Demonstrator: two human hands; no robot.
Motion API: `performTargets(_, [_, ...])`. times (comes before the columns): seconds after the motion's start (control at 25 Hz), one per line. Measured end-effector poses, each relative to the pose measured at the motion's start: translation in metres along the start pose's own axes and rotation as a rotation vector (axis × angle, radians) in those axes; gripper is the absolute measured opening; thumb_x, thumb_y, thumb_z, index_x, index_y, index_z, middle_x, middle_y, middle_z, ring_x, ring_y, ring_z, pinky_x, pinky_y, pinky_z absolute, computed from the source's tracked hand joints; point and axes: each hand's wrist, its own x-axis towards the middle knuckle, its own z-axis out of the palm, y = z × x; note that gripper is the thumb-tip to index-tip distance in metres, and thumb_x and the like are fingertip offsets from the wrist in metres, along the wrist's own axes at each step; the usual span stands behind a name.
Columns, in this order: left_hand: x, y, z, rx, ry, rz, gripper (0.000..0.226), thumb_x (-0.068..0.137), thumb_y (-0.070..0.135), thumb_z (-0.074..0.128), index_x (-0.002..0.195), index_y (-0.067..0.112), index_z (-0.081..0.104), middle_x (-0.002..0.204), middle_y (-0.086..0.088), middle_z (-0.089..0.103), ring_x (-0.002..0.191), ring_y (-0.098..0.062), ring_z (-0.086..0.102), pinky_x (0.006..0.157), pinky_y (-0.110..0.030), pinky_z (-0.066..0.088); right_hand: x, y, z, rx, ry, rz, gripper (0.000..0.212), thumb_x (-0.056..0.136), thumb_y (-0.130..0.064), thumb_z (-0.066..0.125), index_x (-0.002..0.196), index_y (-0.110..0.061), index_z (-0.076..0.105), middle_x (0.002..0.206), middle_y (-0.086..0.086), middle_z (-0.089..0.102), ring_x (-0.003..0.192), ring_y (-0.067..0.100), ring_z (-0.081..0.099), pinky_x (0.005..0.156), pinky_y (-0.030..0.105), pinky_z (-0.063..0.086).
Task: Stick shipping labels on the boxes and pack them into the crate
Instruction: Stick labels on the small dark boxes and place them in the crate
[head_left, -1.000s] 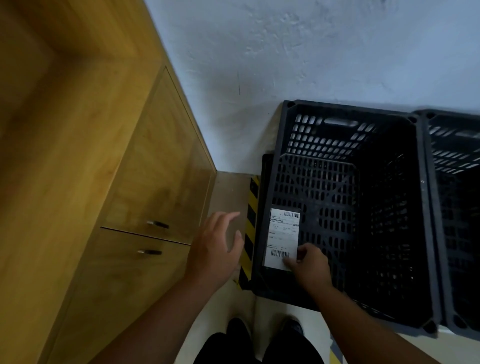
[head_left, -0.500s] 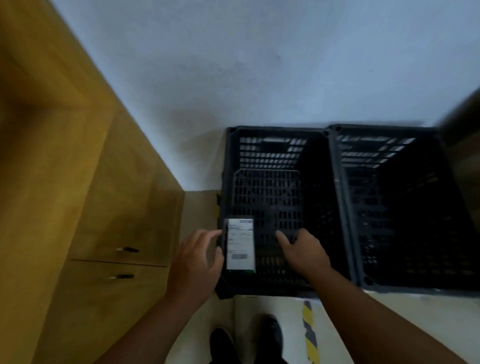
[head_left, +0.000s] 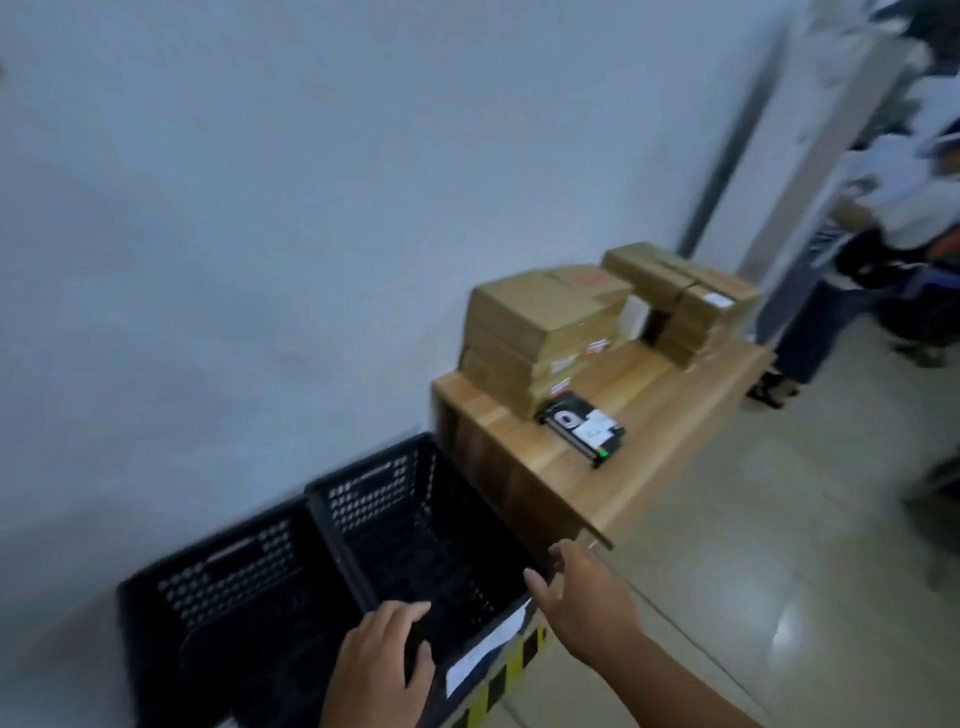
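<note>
A pale wall and tiled floor frame the work spot. Your left hand (head_left: 379, 660) hangs over the near rim of the black crate (head_left: 374, 493), fingers loosely spread and holding nothing; whether it touches the rim is unclear. Your right hand (head_left: 582, 603) is open too, empty, at the crate's right corner. A white label (head_left: 488, 644) sits on the crate's near wall, and a second crate (head_left: 234, 571) stands touching it on the left. No box shows inside either, so packing looks barely begun. Beyond, on the wooden table (head_left: 649, 395), lie the label printer (head_left: 582, 426) and the stacked cardboard boxes (head_left: 540, 322). Your next move is likely to go there for a box and a fresh label.
</note>
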Motion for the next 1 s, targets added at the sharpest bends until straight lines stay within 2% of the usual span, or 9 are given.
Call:
performTargets(0.08, [0.017,0.040,0.007,0.026,-0.028,0.081,0.040,0.100,0.047,0.045,0.139,0.051,0.039,0.125,0.034,0.039,0.121,0.009,0.042,0.100,-0.015,0.032,-0.012,0.030,-0.032,0.040,0.048,0.012,0.054,0.093,-0.063,0.051,0.135,-0.029,0.050,0.125,-0.010,0.059,0.104,0.010,0.059,0.078,0.023,0.043])
performTargets(0.24, [0.054,0.110,0.029,0.105,-0.020,0.211,0.044,0.096,0.048,0.044,0.141,0.048,0.039,0.127,0.032,0.040,0.120,0.010,0.039,0.101,-0.016,0.029,-0.015,0.082,-0.073,0.044,0.125,0.006,0.049,0.094,-0.060,0.053,0.132,-0.029,0.050,0.128,-0.008,0.058,0.115,0.012,0.057,0.093,0.027,0.048])
performTargets(0.36, [0.087,0.160,0.049,0.132,0.013,0.243,0.043,0.098,0.049,0.042,0.141,0.048,0.038,0.126,0.031,0.039,0.121,0.009,0.038,0.104,-0.015,0.028,-0.002,0.123,-0.091,0.072,0.155,-0.022,0.053,0.093,-0.059,0.055,0.137,-0.031,0.048,0.134,-0.011,0.054,0.122,0.009,0.053,0.097,0.025,0.045])
performTargets(0.48, [0.119,0.213,0.076,0.137,0.052,0.225,0.043,0.098,0.049,0.044,0.141,0.047,0.039,0.126,0.031,0.041,0.120,0.009,0.039,0.104,-0.014,0.029,0.021,0.176,-0.109,0.073,0.171,-0.041,0.056,0.091,-0.061,0.055,0.139,-0.034,0.045,0.137,-0.013,0.052,0.126,0.005,0.052,0.100,0.021,0.043])
performTargets(0.68, [0.170,0.257,0.117,0.134,0.092,0.110,0.038,0.099,0.049,0.043,0.137,0.044,0.043,0.127,0.028,0.043,0.121,0.006,0.040,0.105,-0.017,0.031,0.075,0.253,-0.127,0.047,0.152,-0.021,0.054,0.092,-0.064,0.051,0.137,-0.036,0.045,0.133,-0.018,0.052,0.124,-0.001,0.051,0.099,0.018,0.041])
performTargets(0.88, [0.263,0.273,0.145,0.146,0.135,0.081,0.039,0.097,0.045,0.044,0.136,0.040,0.046,0.126,0.024,0.047,0.119,0.000,0.044,0.103,-0.020,0.032,0.178,0.279,-0.139,0.061,0.085,-0.056,0.053,0.091,-0.061,0.055,0.136,-0.034,0.046,0.130,-0.016,0.055,0.123,0.001,0.052,0.096,0.018,0.042])
performTargets(1.0, [0.318,0.272,0.157,0.130,0.156,0.025,0.036,0.097,0.041,0.043,0.133,0.036,0.049,0.123,0.019,0.051,0.114,-0.005,0.048,0.096,-0.021,0.034,0.235,0.288,-0.141,0.085,0.031,-0.049,0.051,0.091,-0.054,0.059,0.136,-0.032,0.048,0.129,-0.015,0.055,0.122,0.003,0.052,0.095,0.021,0.044])
